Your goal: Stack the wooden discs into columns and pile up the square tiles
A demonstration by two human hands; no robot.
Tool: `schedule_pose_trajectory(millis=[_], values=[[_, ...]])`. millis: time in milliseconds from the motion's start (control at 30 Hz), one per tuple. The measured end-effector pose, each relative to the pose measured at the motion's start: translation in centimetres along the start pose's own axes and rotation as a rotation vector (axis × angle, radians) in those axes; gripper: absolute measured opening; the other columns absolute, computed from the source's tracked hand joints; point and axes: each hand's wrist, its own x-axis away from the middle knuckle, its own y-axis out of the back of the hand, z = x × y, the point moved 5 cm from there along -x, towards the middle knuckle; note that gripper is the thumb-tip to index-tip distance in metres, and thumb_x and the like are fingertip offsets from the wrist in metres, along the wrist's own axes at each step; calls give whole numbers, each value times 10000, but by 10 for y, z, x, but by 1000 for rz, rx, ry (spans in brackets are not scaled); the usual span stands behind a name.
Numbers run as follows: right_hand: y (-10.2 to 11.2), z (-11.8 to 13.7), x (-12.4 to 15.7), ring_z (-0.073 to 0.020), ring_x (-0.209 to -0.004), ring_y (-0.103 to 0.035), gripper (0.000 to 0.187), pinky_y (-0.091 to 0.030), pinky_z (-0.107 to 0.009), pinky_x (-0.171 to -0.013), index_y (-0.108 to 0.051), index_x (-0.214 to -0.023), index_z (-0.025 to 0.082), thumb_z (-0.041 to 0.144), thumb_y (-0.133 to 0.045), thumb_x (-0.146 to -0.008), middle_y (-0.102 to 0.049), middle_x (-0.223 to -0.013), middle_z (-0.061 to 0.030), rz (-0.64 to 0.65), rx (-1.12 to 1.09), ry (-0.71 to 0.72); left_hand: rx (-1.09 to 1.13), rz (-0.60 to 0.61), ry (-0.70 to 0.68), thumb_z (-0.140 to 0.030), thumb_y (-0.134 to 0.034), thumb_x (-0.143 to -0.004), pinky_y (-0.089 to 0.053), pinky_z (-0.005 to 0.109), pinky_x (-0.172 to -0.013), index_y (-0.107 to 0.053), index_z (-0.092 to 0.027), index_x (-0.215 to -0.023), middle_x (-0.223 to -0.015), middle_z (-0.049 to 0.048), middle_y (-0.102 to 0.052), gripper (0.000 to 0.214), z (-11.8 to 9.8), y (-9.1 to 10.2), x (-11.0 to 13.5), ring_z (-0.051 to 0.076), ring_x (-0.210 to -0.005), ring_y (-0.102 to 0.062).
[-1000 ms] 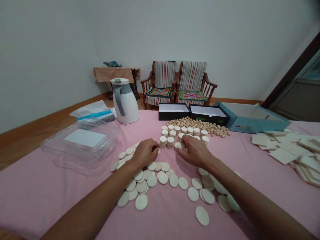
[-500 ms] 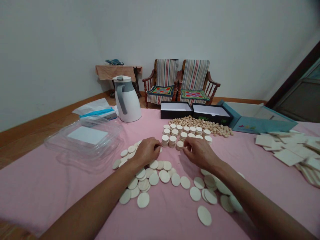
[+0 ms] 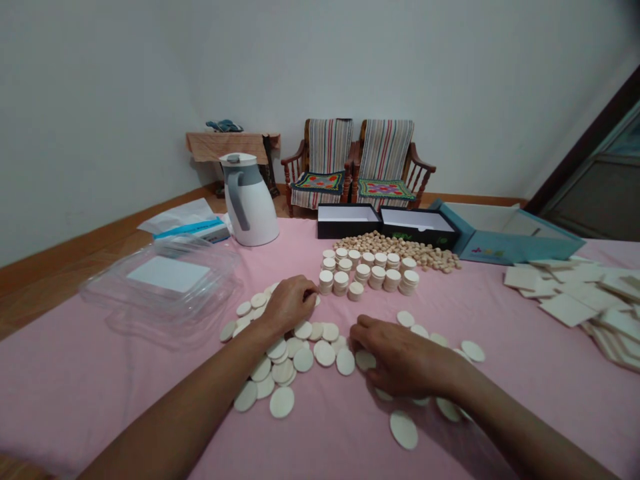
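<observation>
Wooden discs (image 3: 325, 353): pale, flat, round, thin, unpainted; scattered loose and partly overlapping on the pink cloth (image 3: 150, 387), near the short disc stacks (image 3: 370, 275).
Left hand (image 3: 290, 303): curled knuckles-up at the far edge of the scatter; whether anything is gripped cannot be told.
Right hand (image 3: 400, 357): laid palm-down, fingers loosely spread, upon several discs; none is seen to be gripped.

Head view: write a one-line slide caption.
Left hand by the stacked discs, right hand flat on loose discs, pink tablecloth.
</observation>
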Motion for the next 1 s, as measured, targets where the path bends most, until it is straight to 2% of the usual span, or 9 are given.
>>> schedule_pose_trajectory(millis=[100, 167, 267, 433, 567, 800, 1000], values=[[7, -13, -6, -189, -829, -520, 234, -363, -287, -682, -530, -951, 142, 126, -523, -718, -545, -980, -98, -134, 74, -108, -7, -9, 7, -164, -531, -773, -437, 243, -698, -716, -185, -865, -855, 38, -686, 208, 0, 0, 0, 156, -778, -612], [11, -24, -8, -191, -831, -518, 239, -366, -286, -687, -535, -966, 138, 150, -544, -726, -543, -976, -101, -176, 59, -147, -7, -9, 9, -162, -530, -771, -437, 245, -703, -715, -184, -865, -856, 39, -686, 209, 0, 1, 0, 156, -780, -613], [13, -36, -9, -173, -815, -516, 281, -368, -271, -687, -555, -990, 162, 127, -554, -711, -545, -956, -75, -174, -10, -114, -3, 0, 8, -164, -526, -773, -439, 242, -697, -714, -183, -857, -860, 39, -689, 206, 1, 0, -1, 157, -785, -613], [10, -36, -10, -142, -769, -504, 338, -363, -242, -668, -588, -983, 176, 45, -506, -681, -557, -901, -47, -114, -105, -31, 3, 2, 3, -162, -527, -772, -439, 238, -695, -711, -184, -855, -860, 37, -689, 204, 1, 0, 0, 155, -785, -614], [14, -38, -13, -150, -735, -485, 200, -352, -252, -635, -561, -882, 154, 118, -537, -687, -553, -849, -51, -170, -77, -79, 9, 5, 8, -165, -526, -775, -443, 239, -704, -712, -185, -852, -869, 38, -690, 202, 0, 0, 0, 157, -795, -615], [39, -51, -28, -174, -758, -492, 154, -327, -283, -637, -499, -856, 174, 253, -531, -728, -556, -892, -66, -478, 102, -259, -5, 2, 7, -165, -525, -771, -443, 240, -703, -712, -190, -865, -878, 36, -691, 210, 0, 0, 0, 158, -801, -615], [44, -47, -42, -206, -809, -528, 216, -324, -298, -632, -527, -882, 166, 356, -538, -779, -571, -966, -106, -472, 195, -352, -15, -5, 2, -167, -530, -776, -449, 247, -719, -711, -193, -869, -883, 38, -690, 205, 0, 0, 1, 164, -813, -618]])
